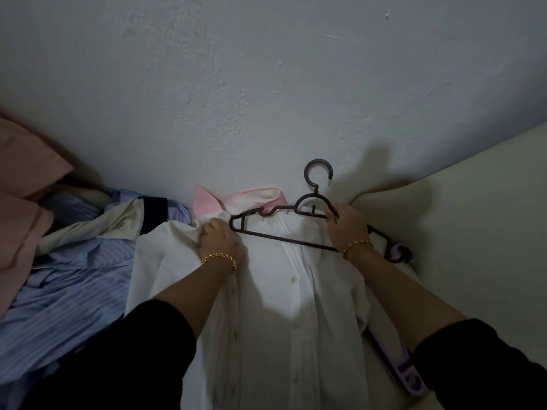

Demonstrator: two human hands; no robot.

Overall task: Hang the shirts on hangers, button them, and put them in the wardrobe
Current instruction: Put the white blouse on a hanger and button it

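A white shirt (284, 306) with a pink-lined collar lies face up in front of me, its collar against the wall. My right hand (346, 226) grips a dark plastic hanger (275, 216) at its right shoulder and holds it over the collar, hook pointing up toward the wall. My left hand (220, 238) grips the shirt's left shoulder fabric just beside the hanger's left end. The hanger's right tip is hidden behind my right wrist. Both wrists wear gold bracelets.
A blue striped shirt (65, 291) lies crumpled at the left, with a cream and navy garment (127, 217) on it. Pink cloth (23, 179) sits at the far left. A lilac hanger (405, 371) pokes out under the white shirt at the right. A pale wall (266, 84) stands directly ahead.
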